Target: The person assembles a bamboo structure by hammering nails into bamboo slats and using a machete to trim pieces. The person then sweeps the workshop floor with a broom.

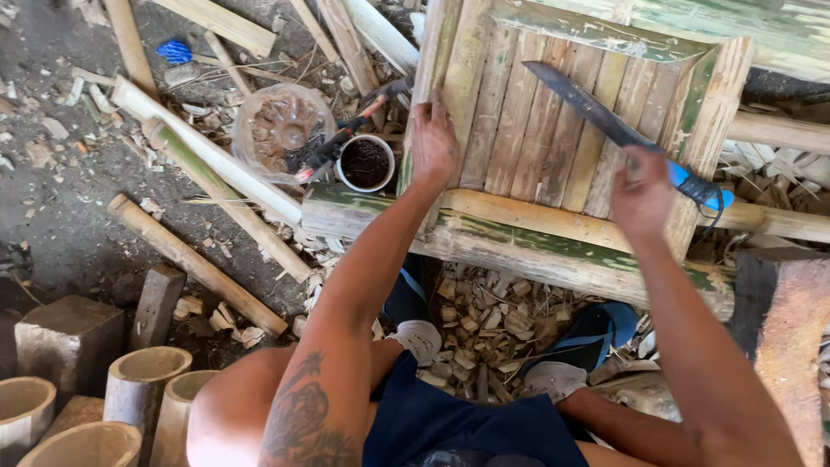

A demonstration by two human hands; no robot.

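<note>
A bamboo seat frame [553,251] with flat slats [519,121] lies in front of me. My left hand [432,143] rests flat on its left side, fingers stretched over the slats and the side rail. A long dark machete [588,108] with a blue handle [702,188] lies diagonally across the slats. My right hand [641,197] hovers over the blade's base just left of the handle, fingers loosely curled. Whether it touches the machete is hidden by the back of the hand.
Left of the frame sit a clear plastic tub of rusty bits [278,130], a small round tin with dark contents [365,163] and a red-and-black handled tool [346,137]. Bamboo poles [194,264] lie on the ground, cut bamboo tubes [143,380] stand bottom left, and wood chips [484,320] litter the ground between my feet.
</note>
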